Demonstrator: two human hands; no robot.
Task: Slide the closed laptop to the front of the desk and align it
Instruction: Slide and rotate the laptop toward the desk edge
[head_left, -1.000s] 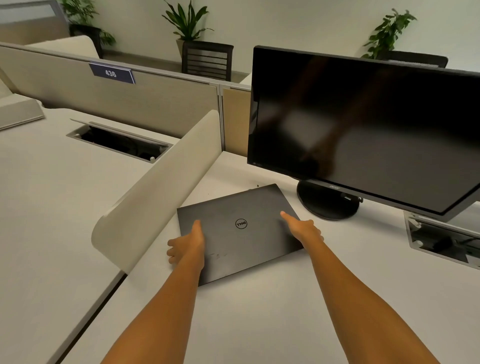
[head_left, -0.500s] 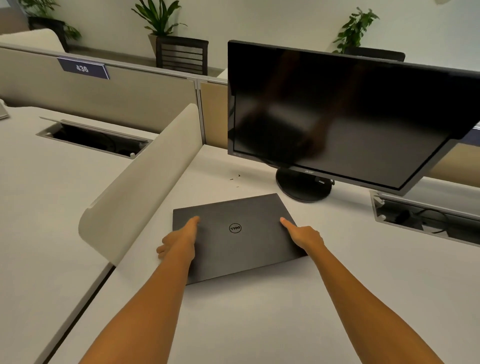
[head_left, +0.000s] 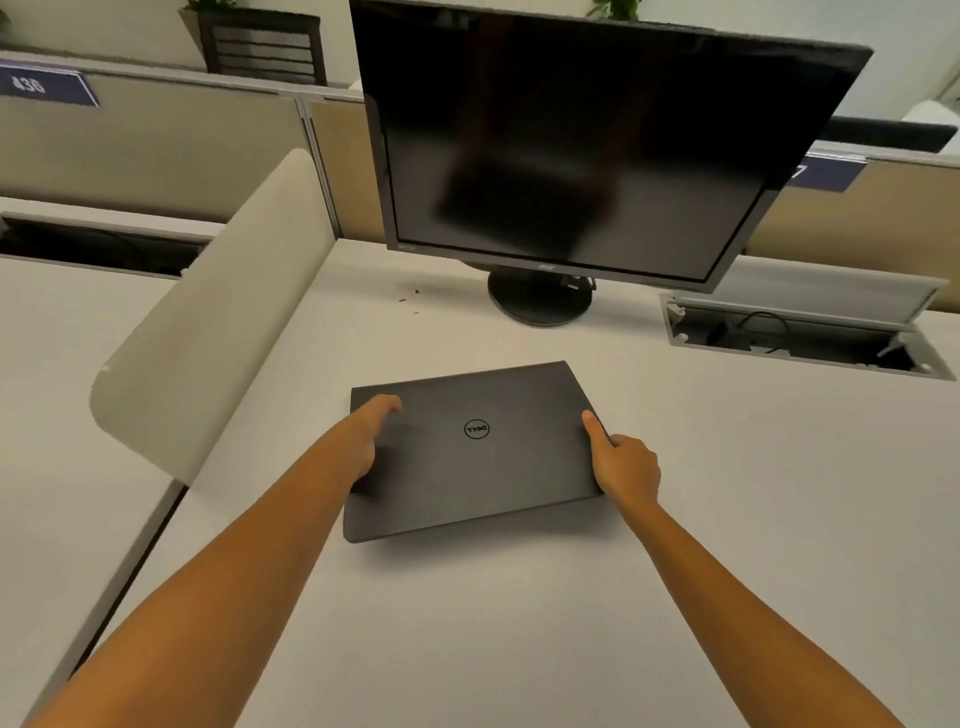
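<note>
A closed, matte black laptop lies flat on a pale desk, lid up, its round logo centred. It sits slightly askew, its far right corner angled toward one o'clock, near edge facing six o'clock.

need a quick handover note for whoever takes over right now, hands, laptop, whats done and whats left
Left hand: resting on the closed laptop by its left edge, fingers curled at the side.
Right hand: at the right edge, forefinger along the lid.
Laptop: flat on the desk, mid-depth, in front of the monitor stand, slightly skewed.
Done: both hands on it.
Left: pull it to the front edge, square it up.
</note>
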